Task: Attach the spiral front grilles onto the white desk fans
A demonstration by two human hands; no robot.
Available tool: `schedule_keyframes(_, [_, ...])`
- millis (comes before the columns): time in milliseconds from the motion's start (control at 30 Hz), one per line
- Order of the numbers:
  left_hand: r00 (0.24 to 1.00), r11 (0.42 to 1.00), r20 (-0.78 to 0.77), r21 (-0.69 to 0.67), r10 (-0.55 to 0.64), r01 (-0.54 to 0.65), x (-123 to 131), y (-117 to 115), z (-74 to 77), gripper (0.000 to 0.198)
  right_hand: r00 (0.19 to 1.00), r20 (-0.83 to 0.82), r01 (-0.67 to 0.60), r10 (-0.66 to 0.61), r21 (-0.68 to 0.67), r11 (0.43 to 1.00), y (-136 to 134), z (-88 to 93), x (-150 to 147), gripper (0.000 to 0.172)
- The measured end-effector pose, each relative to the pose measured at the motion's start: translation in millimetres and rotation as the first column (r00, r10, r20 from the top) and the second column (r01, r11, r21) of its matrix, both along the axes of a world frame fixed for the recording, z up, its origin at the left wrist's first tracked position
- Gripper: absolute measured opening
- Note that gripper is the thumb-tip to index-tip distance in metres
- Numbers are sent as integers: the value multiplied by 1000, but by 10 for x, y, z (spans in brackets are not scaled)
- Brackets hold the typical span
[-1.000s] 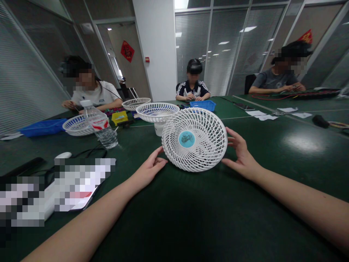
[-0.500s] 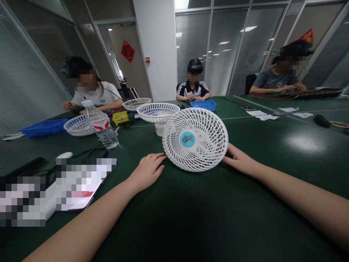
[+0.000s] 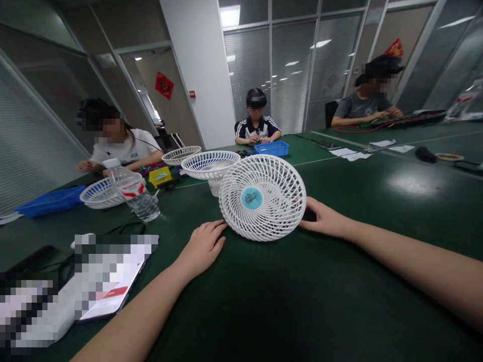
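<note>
A round white plastic lattice fruit basket [image 3: 277, 201] stands tilted on its edge on the green table. Its inside faces me, with a turquoise disc [image 3: 251, 198] at the centre. My right hand [image 3: 320, 216] grips it from the right, thumb low and fingertips hidden behind the lattice. At the lower left rim, my left hand [image 3: 204, 246] lies palm down on the table, fingers stretched out and fingertips at the basket's edge. Close behind is another white basket [image 3: 209, 163] on a white foot [image 3: 215, 187].
Left of my hands are a water bottle [image 3: 138, 196], a phone-like screen [image 3: 113, 296], another white basket [image 3: 101, 193] and a blue tray [image 3: 53, 201]. Farther back are a yellow box [image 3: 160, 177] and a blue bin [image 3: 271, 148]. Three people sit around the table.
The view has turned slightly, so the whole scene sits further left and the left side lower. Both hands keep nearly the same places at the basket.
</note>
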State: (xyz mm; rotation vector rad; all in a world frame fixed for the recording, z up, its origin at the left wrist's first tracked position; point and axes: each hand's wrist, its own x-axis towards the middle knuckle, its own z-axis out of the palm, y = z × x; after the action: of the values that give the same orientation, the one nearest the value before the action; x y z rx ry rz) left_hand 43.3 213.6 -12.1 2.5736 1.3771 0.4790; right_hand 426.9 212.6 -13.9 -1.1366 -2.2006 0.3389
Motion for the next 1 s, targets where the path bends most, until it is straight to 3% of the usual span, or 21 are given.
schedule_keyframes(200, [998,1000,-69,0,3,-3,5,-6,33,42,999,-38,-11,9,-55,998,-18,7,-16,64])
schedule_keyframes(467, [999,1000,-39,-8,26,-26,8,-38,29,41,998,-69,-7,0,-96,995,-11,-33,-13,63])
schedule_keyframes(700, [989,998,-139,18,56,-54,15,-55,53,41,997,-74,-16,2,-182,983,-11,-22,-31,66])
schedule_keyframes(1000, [985,998,-163,19,54,-52,33,-77,74,43,998,-48,22,-30,-159,987,72,-164,40,66])
